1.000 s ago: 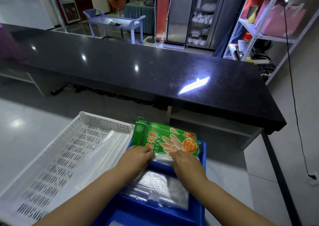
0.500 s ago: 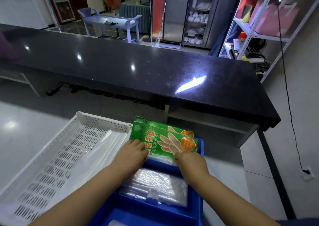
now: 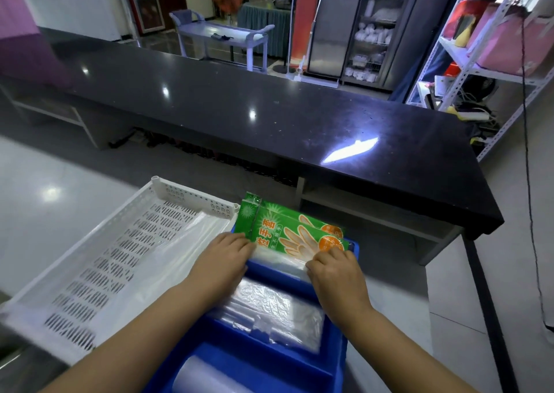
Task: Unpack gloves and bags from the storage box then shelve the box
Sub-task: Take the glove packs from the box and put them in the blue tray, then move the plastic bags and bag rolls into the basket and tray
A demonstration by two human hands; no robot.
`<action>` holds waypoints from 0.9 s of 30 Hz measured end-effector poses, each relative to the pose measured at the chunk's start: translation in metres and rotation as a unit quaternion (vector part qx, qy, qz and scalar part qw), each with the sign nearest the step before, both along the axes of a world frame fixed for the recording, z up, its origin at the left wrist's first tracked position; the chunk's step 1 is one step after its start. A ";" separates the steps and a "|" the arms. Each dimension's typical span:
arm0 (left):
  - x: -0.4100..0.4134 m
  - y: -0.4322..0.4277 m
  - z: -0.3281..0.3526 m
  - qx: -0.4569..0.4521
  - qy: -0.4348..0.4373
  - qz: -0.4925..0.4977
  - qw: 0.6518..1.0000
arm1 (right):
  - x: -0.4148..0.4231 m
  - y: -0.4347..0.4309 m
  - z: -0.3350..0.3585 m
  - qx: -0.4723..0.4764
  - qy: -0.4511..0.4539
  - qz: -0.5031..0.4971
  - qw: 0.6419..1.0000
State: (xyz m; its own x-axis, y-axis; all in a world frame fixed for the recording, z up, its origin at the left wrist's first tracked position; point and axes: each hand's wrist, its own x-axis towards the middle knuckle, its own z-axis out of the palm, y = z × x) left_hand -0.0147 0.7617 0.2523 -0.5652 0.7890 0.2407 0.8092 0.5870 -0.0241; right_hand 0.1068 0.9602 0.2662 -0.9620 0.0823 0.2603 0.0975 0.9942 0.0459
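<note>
A blue storage box [image 3: 344,326] sits in front of me with several compartments. Green glove packs [image 3: 287,230] with orange print stand tilted at its far end. My left hand [image 3: 221,260] grips their left edge and my right hand [image 3: 335,272] pinches the lower right corner. Clear plastic bags [image 3: 275,308] lie in the middle compartment, and a roll of clear bags [image 3: 201,374] shows in the near one.
A white perforated tray [image 3: 120,242] with clear bags in it lies left of the box. A long black counter [image 3: 269,113] runs across ahead. White metal shelving [image 3: 467,47] with pink and red boxes stands at the far right.
Both hands have lifted the glove packs a little higher out of the far end of the box. The right hand has shifted to the pack's right corner.
</note>
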 end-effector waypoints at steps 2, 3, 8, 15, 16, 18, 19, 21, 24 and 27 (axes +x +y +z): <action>0.003 -0.009 0.008 0.058 0.002 0.050 0.997 | -0.003 -0.002 0.005 -0.005 0.030 0.014 0.999; 0.003 -0.016 0.012 0.083 -0.001 0.066 0.994 | -0.005 -0.004 0.007 -0.004 0.041 0.019 0.999; 0.008 -0.064 0.036 0.137 -0.029 0.130 0.982 | -0.018 -0.035 0.023 -0.016 0.073 0.064 0.995; 0.029 -0.170 0.050 0.136 -0.025 0.197 0.971 | -0.043 -0.133 0.047 -0.016 0.046 0.154 0.987; 0.032 -0.191 0.049 0.132 -0.019 0.206 0.969 | -0.046 -0.151 0.047 -0.010 0.036 0.165 0.986; 0.039 -0.236 0.047 0.123 -0.003 0.220 0.968 | -0.052 -0.192 0.046 -0.008 0.025 0.187 0.982; 0.043 -0.260 0.046 0.116 0.007 0.229 0.967 | -0.056 -0.214 0.044 -0.006 0.021 0.198 0.980; 0.053 -0.312 0.046 0.110 0.024 0.249 0.962 | -0.059 -0.266 0.044 -0.001 0.009 0.222 0.975; 0.068 -0.398 0.044 0.124 0.040 0.284 0.950 | -0.062 -0.348 0.041 -0.010 0.018 0.264 0.964; 0.084 -0.491 0.031 0.127 0.025 0.343 0.930 | -0.066 -0.428 0.027 -0.042 0.007 0.317 0.948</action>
State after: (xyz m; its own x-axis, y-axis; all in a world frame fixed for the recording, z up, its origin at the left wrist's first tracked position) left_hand 0.0692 0.2703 0.2830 -0.8983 0.1605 0.4090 0.2429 0.9571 0.1580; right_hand 0.0408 0.5324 0.2928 -0.8217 -0.4898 0.2913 -0.5202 0.8535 -0.0323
